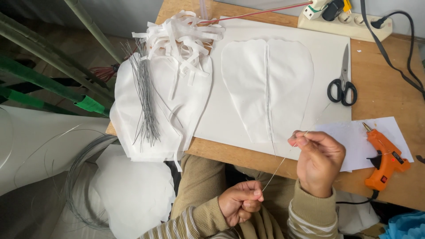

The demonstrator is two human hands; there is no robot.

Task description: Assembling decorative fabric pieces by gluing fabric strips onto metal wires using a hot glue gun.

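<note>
- Table [380, 95]: wooden, everything else placed from it; a white board [327, 57] covers most of its middle
- Fabric stack [133, 132]: white cut pieces hanging over the table's left edge, with a heap of white strips [186, 33] at the far end
- Petal [268, 90]: two white halves joined down a centre seam, lying flat on the board in mid-table; it looks assembled but not yet wired, so stiffening it seems the part left
- Wire bundle [145, 97]: many cut lengths unused on the stack, suggesting more pieces remain
- Glue gun [385, 157]: orange, on paper at the table's right near edge; scissors [341, 86] beyond it
- Right hand [318, 161]: at the table's near edge, fingertips pinched tight on the upper end of one thin wire [276, 170]
- Left hand [241, 201]: below the edge over the lap, fist closed around the wire's lower end, drawing it straight between both hands
</note>
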